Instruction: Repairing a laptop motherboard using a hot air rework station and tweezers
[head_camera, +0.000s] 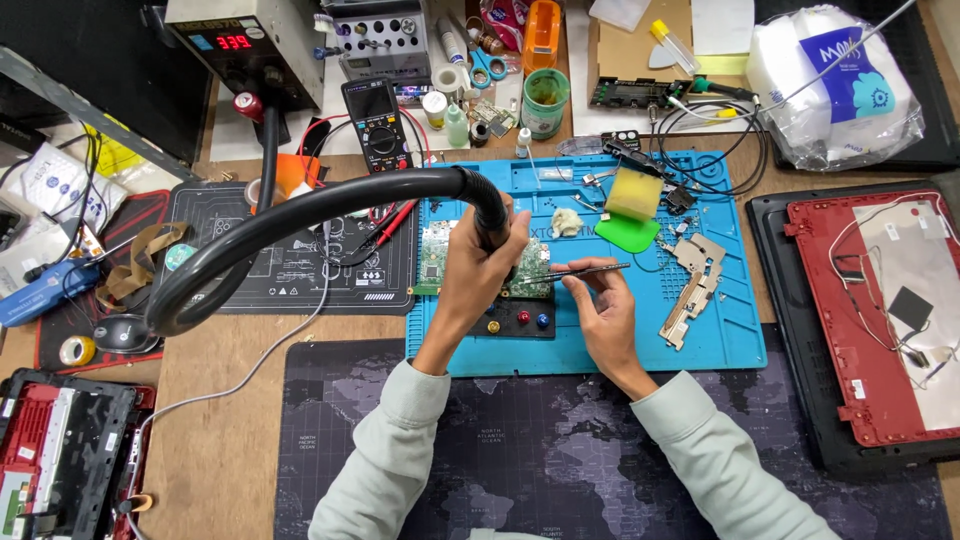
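While the left hand (480, 262) grips the black nozzle handle of the hot-air hose (300, 215), fingers wrapped tight round it, the right hand (600, 305) pinches thin tweezers (590, 270) between thumb and fingertips, tips pointing toward the left hand. Green circuit board (435, 255) lies directly under and between both hands on the blue mat (720, 340), partly hidden by the left hand. Nozzle tip itself can't be seen, hidden behind the fingers.

Step in hand looks like hot-air rework: heating a spot on the board with tweezers ready at the part. Next move probably needs the nozzle held steady just above the board and the tweezer tips brought onto the small part without nudging neighbours; the part itself is too small to make out.

Beyond the right hand: yellow sponge (634, 193) on a green holder, metal bracket (690, 285) just to its outer side. Beyond the left hand: multimeter (378, 120), and the hot-air station (245, 45) with its red display. Red laptop shell (880, 310) well off to the right.
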